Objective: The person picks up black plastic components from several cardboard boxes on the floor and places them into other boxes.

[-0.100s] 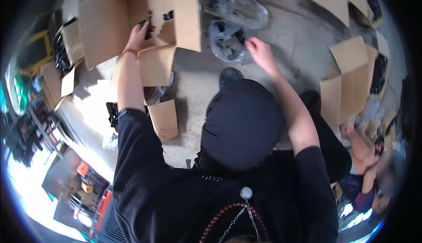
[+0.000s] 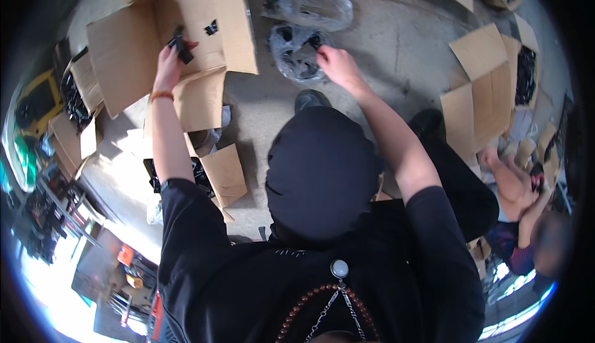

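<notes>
Left hand: the left hand [image 2: 166, 73] pinches a black part [image 2: 181, 50] between thumb and fingers, up at the mouth of the big box [image 2: 234, 26].
Hold: part sticks out past the fingertips, probably so its end stays free.
Right hand: the right hand [image 2: 338, 65] has fingers drawn together at the right edge of the near bag [image 2: 286, 64]; can't tell whether film or a black piece is pinched.
Bags: near bag holds black pieces; far bag [image 2: 338, 9] just beyond.
Box: flaps spread, likely for access; small black piece [image 2: 211, 27] inside.
Edges: right flap stands between left hand and bags; small box [image 2: 225, 172] sits near left forearm.
Room: concrete floor [image 2: 396, 64] shows from right hand across to right box [image 2: 489, 110]. Shoe [image 2: 312, 99] just below near bag.
</notes>
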A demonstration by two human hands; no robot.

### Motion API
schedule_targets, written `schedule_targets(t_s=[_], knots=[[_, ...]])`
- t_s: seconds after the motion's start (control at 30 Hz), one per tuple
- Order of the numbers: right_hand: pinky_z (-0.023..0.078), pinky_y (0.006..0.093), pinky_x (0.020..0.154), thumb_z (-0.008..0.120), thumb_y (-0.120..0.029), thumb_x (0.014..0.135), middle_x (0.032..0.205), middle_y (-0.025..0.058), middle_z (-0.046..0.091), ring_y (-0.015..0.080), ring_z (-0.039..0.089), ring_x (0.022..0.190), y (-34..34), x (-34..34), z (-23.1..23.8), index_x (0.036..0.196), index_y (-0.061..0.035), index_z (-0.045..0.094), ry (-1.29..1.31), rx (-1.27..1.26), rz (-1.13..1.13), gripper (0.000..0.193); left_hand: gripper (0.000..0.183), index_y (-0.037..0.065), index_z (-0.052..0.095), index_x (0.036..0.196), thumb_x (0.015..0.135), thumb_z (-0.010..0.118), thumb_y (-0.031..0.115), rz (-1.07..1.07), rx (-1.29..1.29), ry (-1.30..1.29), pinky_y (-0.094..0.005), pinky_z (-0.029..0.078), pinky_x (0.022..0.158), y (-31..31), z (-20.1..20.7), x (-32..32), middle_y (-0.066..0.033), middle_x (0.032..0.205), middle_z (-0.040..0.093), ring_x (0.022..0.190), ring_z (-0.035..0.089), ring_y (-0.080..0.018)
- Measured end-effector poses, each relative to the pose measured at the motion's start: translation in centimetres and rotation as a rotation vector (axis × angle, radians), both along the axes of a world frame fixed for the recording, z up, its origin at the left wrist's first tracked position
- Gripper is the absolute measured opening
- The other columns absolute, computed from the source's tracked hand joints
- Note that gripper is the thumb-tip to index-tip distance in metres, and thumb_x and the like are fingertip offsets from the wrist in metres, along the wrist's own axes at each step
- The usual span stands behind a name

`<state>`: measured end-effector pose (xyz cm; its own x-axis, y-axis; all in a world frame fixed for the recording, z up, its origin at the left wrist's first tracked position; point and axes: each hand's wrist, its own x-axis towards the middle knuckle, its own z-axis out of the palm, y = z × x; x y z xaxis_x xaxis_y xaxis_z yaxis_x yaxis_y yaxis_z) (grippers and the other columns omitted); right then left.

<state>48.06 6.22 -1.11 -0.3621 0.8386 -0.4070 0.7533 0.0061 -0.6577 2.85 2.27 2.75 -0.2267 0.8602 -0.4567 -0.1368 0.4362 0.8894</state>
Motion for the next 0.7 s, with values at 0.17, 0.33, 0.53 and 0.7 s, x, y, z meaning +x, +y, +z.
schedule_targets(t_s=[0.17,0.33,0.53,0.7], knots=[[0.054,0.0483,0.078,0.058,-0.025,0.087,0.089,0.0159,0.070,0.0370,0.067,0.088,-1.2,1.8,-0.6,0.097,-0.0094,0.063,-0.248,0.017,0.006,0.019,0.034,0.001,0.050,0.113,0.093,0.063,0.026,0.021,0.190,-0.427,-0.0302,0.049,0.070,-2.0,8.1,10.6,-0.0051,0.083,0.051,0.074,0.056,-0.0196],[0.054,0.0471,0.076,0.058,-0.022,0.088,0.089,0.0154,0.070,0.0346,0.068,0.089,-0.2,0.4,0.0,0.098,-0.0086,0.064,-0.347,0.041,0.081,0.017,0.042,0.004,0.055,0.117,0.088,0.070,0.031,0.066,0.273,-0.816,-0.0324,0.043,0.062,-5.5,10.3,19.9,-0.0031,0.081,0.055,0.068,0.052,-0.0166],[0.056,0.0421,0.075,0.047,-0.014,0.093,0.099,0.0120,0.068,0.0298,0.068,0.093,-0.7,-0.9,-2.5,0.097,-0.0081,0.065,-0.451,0.153,0.186,0.019,0.018,0.000,0.059,0.103,0.100,0.053,0.017,0.043,0.299,-0.432,-0.0328,0.045,0.078,-4.8,11.0,25.5,-0.0056,0.083,0.056,0.081,0.056,-0.0187],[0.055,0.0437,0.079,0.057,-0.021,0.087,0.102,0.0114,0.066,0.0310,0.066,0.094,-0.9,-0.6,-1.8,0.098,-0.0070,0.063,-0.318,0.191,0.072,0.019,0.017,0.004,0.054,0.104,0.102,0.047,0.019,0.184,0.209,-0.575,-0.0332,0.042,0.076,-3.5,10.0,24.5,-0.0033,0.084,0.048,0.079,0.047,-0.0161]])
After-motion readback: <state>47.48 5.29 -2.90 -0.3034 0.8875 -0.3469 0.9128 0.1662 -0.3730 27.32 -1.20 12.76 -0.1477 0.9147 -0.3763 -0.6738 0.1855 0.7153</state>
